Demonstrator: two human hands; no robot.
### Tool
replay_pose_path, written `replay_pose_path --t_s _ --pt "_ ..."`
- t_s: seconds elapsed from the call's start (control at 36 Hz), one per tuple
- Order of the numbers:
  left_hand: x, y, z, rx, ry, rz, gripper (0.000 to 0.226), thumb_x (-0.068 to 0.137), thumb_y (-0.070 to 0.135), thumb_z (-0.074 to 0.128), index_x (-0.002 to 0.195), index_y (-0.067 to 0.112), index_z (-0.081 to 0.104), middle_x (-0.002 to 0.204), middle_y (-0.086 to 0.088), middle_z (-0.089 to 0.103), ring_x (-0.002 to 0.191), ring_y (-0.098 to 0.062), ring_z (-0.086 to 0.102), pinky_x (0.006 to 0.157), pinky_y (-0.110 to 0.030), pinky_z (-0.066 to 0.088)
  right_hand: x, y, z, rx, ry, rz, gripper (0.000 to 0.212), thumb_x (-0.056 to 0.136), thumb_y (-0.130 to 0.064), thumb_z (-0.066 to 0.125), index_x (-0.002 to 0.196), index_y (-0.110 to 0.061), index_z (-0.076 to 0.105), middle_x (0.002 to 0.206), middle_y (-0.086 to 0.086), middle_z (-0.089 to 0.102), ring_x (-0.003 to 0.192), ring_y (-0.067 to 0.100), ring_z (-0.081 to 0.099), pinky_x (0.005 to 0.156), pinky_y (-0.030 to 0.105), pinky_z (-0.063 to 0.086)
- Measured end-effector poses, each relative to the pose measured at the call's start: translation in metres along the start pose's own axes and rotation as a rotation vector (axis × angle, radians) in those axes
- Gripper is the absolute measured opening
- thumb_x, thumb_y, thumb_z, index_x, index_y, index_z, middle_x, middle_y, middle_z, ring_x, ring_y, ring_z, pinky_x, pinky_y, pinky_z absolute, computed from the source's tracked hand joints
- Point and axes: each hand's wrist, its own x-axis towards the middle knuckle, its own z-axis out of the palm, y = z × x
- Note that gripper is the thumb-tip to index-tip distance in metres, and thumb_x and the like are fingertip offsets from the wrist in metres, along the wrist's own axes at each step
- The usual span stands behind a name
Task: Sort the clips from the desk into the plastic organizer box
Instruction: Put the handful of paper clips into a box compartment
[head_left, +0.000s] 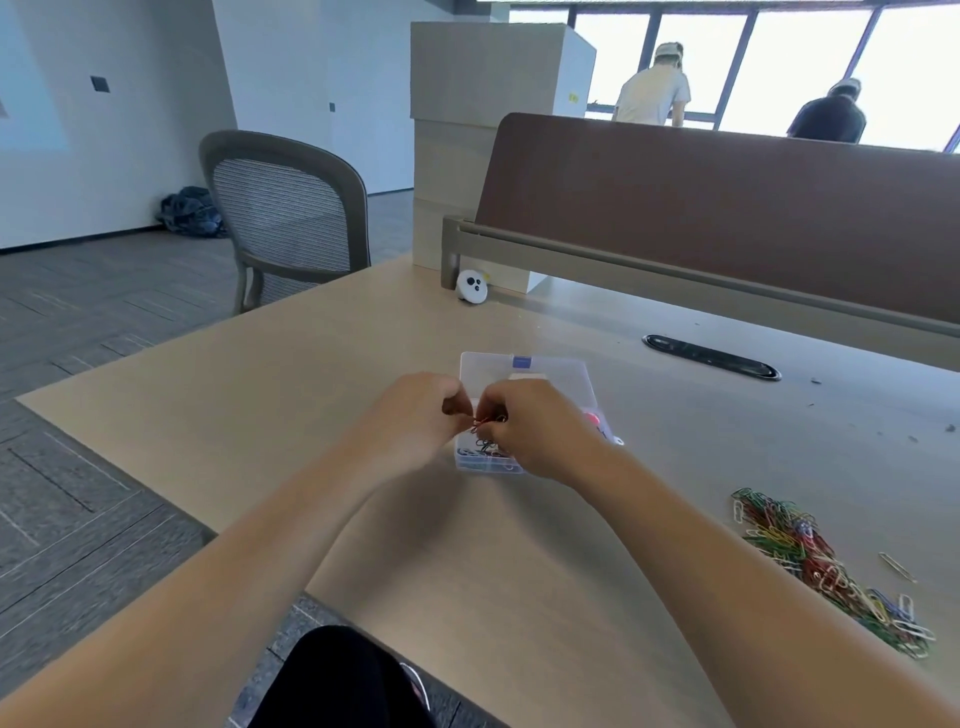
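Coloured wire paper clips lie heaped near the right front edge of the pale wooden desk, well apart from the clear plastic organizer box mid-desk. Over the box's front edge the left hand and right hand meet, the curled fingertips of both pinching a small red clip. The hands hide most compartments, and the clips inside the box are hard to make out.

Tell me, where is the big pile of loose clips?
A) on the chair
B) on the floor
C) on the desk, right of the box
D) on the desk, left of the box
C: the clip pile lies on the desk to the right of the box, over which the left hand and right hand pinch a red clip.
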Motion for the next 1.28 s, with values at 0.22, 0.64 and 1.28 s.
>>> replay_pose_path --t_s 0.22,0.64,1.28 --pt "0.000 0.002 0.002 0.065 -0.060 0.021 0.011 0.086 0.020 0.064 0.091 0.017 0.074 0.087 0.002 0.068 0.079 -0.014 0.060 0.066 -0.026 0.045 -0.005 0.002 -0.004 -0.065 -0.009 -0.040 0.011 0.087 -0.020 0.067 0.097 -0.020 0.071 0.099 0.000 0.069 0.092 0.018 0.060 0.074 0.027 0.046" --pt "0.000 0.002 0.006 0.105 -0.057 0.033 0.004 0.085 0.019 0.066 0.088 0.019 0.068 0.077 0.010 0.057 0.074 -0.011 0.053 0.056 -0.021 0.035 -0.011 0.000 -0.008 -0.125 -0.039 -0.095 0.017 0.088 -0.015 0.063 0.101 -0.021 0.071 0.098 -0.004 0.069 0.089 0.015 0.059 0.056 0.011 0.031" --pt "0.000 0.006 0.008 0.099 -0.098 -0.002 0.011 0.083 0.027 0.067 0.073 0.027 0.062 0.069 0.012 0.054 0.062 -0.005 0.050 0.052 -0.024 0.031 -0.008 0.007 -0.007 -0.073 -0.016 -0.081 0.027 0.087 -0.008 0.056 0.105 -0.023 0.069 0.105 -0.005 0.068 0.096 0.014 0.062 0.083 0.028 0.051"
